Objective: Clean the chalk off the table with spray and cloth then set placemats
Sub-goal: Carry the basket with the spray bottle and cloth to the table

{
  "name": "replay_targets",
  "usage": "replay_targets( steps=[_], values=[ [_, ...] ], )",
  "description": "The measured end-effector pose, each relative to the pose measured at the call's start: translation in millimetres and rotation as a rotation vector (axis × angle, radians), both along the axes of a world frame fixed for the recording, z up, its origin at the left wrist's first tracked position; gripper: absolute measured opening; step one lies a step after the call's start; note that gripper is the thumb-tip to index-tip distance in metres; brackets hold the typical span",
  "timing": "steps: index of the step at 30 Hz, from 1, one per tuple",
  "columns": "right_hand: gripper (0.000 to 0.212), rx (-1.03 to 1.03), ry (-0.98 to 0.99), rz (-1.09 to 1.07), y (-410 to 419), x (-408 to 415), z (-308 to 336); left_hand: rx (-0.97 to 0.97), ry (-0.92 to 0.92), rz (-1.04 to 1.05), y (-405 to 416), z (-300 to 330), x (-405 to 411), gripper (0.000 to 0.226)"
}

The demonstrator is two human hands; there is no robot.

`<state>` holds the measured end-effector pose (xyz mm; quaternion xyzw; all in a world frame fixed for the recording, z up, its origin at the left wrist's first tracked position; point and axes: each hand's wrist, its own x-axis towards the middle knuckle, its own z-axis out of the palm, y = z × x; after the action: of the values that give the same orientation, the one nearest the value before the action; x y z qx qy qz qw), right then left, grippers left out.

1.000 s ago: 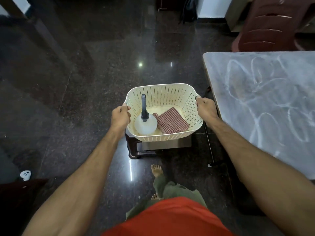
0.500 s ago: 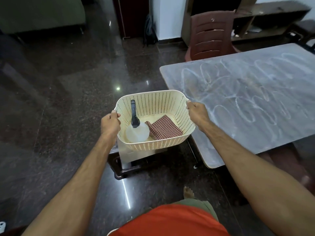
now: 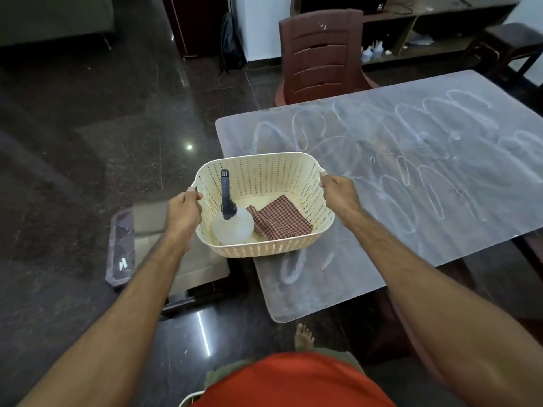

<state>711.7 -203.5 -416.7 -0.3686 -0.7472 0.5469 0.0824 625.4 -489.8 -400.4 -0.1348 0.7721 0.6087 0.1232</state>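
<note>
Both hands hold a cream perforated basket (image 3: 273,183) by its side handles: the left hand (image 3: 182,214) has its fingers curled round the left rim, the right hand (image 3: 340,195) grips the right one. The basket sits over the near left corner of the grey table (image 3: 382,245), though whether it touches the top I cannot tell. Inside stand a spray bottle (image 3: 232,224) (dark nozzle, pale round body) at the left and a folded checked cloth (image 3: 279,218) just beside it. Chalk loops (image 3: 411,160) cover the table; a brown chair (image 3: 321,54) stands at its far edge
</note>
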Motion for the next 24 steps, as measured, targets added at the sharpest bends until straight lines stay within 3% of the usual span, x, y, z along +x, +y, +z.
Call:
replay_targets(
  steps=[12,24],
  values=[
    [0.035,0.015,-0.04,-0.007,138,-47,-4,-0.001,-0.053,-0.005,136,-6,-39,0.022],
    [0.037,0.095,-0.037,-0.08,196,-134,-13,-0.078,-0.023,-0.042,205,-16,-130,0.028]
  ],
)
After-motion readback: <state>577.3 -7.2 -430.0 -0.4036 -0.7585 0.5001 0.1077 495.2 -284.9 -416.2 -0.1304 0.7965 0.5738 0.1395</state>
